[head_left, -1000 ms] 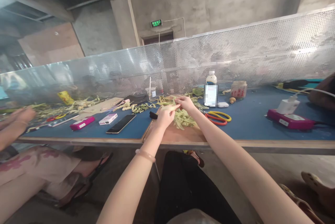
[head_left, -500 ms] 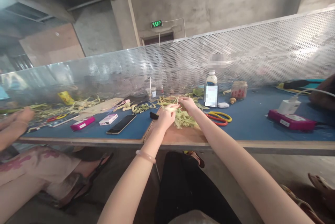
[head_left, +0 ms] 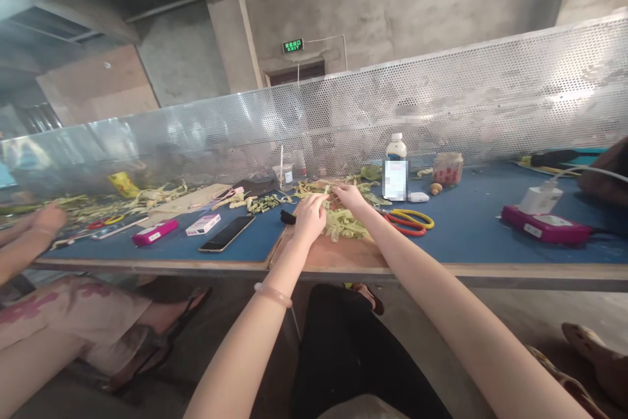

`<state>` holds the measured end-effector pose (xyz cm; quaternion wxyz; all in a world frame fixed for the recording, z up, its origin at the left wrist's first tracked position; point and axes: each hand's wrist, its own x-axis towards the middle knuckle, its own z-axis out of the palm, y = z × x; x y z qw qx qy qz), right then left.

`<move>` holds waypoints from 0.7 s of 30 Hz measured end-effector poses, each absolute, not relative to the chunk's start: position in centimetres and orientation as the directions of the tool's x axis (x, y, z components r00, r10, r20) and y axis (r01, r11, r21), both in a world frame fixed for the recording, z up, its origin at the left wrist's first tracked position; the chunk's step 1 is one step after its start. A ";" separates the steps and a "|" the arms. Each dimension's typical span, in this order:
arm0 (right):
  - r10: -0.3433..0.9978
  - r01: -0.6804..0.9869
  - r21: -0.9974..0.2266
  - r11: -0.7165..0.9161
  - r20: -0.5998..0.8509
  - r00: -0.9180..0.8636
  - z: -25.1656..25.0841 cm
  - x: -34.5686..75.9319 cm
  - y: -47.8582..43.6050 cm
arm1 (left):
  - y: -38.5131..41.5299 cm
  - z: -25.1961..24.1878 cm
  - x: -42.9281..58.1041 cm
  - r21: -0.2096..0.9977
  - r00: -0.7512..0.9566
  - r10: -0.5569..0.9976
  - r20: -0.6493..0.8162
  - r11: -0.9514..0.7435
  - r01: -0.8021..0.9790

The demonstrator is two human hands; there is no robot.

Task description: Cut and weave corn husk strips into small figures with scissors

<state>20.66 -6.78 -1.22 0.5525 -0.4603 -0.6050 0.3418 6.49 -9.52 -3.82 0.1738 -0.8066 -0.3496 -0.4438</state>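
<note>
Pale green, leafy plant strips [head_left: 346, 226] lie heaped on a brown board [head_left: 324, 259] in front of me. My left hand [head_left: 311, 213], seen from its back, is at the left side of the heap with its fingers bent together. My right hand [head_left: 349, 198] is just beside it, thumb and fingers pinched on a thin pale strip at the heap's far side. The fingertips of both hands nearly meet. What lies under the left fingers is partly hidden. Scissors with red and yellow handles [head_left: 409, 221] rest right of my right forearm.
A phone [head_left: 227, 233], a small white box [head_left: 203, 224] and a magenta device [head_left: 156, 232] lie to the left. Behind are a cup with a straw [head_left: 283, 174], a bottle [head_left: 395, 177] and a jar [head_left: 447, 169]. A charger [head_left: 541, 199] stands right. Another person's hands [head_left: 46, 219] are at far left.
My left hand has turned, its back now facing up more, and the pale piece that showed at its fingers is covered. My right hand has shifted slightly.
</note>
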 end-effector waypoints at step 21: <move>0.821 0.877 -0.401 -0.266 0.383 0.424 -4.1 37.5 -3.4 | -9.5 -4.3 6.3 0.087 0.313 0.518 0.796 -0.609 0.788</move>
